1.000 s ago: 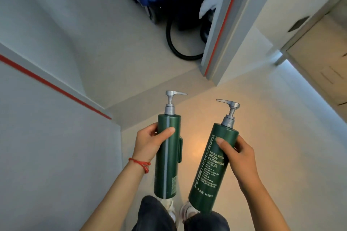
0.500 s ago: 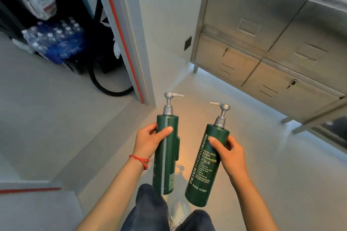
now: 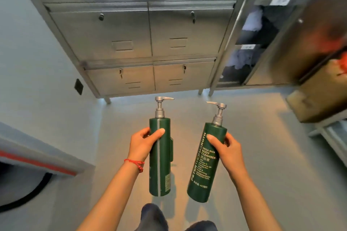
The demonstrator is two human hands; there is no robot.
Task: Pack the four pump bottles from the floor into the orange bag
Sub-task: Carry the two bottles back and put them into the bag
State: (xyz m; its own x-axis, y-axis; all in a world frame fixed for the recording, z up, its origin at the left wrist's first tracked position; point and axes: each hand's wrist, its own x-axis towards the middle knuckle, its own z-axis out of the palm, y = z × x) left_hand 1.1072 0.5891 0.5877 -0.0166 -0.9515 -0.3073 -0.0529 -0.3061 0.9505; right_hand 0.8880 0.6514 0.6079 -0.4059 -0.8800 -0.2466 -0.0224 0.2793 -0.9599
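— While you look down through the head camera, what do your hands have hold of?

— My left hand [image 3: 143, 143] grips one green pump bottle [image 3: 160, 157] near its shoulder, thumb across the front, fingers curled round the back. It stands about upright in the air, silver pump head up, nozzle pointing to my right. My right hand [image 3: 226, 148] grips the second green pump bottle [image 3: 203, 167] the same way, high on its body. That one tilts, base swung toward my left, and its white lettering reads "BODY CLEANSER". Its nozzle points to my left.

— Do the bottles touch?

— No, they hang side by side with a gap between them, both above the pale floor [image 3: 262, 155] and clear of it. A red string bracelet [image 3: 136, 163] sits on my left wrist. My dark trouser knees [image 3: 154, 215] show at the bottom edge.

— And ahead?

— Steel lockers [image 3: 150, 43] stand against the wall, doors closed, keys in the lower ones. To the right an open shelf unit [image 3: 247, 43] holds folded cloth. At the far right something orange [image 3: 338, 58] shows, too blurred for me to tell what it is.
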